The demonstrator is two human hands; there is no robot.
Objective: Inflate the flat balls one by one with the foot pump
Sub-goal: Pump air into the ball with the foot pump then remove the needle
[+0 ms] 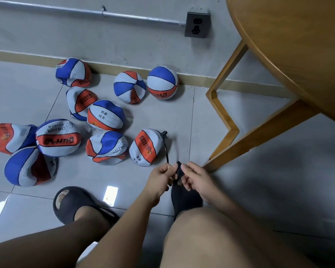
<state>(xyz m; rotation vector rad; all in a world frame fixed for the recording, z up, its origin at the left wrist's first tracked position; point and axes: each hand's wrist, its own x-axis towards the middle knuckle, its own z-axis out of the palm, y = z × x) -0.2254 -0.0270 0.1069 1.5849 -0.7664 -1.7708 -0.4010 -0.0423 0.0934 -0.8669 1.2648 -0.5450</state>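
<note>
Indoor room: tiled floor (pixel 201 117), wooden table (pixel 298 45).

flat balls (pixel 104 115) are lying scattered on the floor (pixel 27 93) at the left and middle. a round ball (pixel 162 82) is sitting far back against the wall (pixel 104 39). a hose (pixel 165 149) is running from the nearest ball (pixel 144 147) to the left hand (pixel 160 178) and right hand (pixel 195 178), which are meeting in the near middle. a table (pixel 298 45) is standing at the right, and a sandal (pixel 70 206) is resting at the near left.

left ball (pixel 58 137): "CHILDREN" | middle ball (pixel 105 115): "班级", "姓名"
</note>
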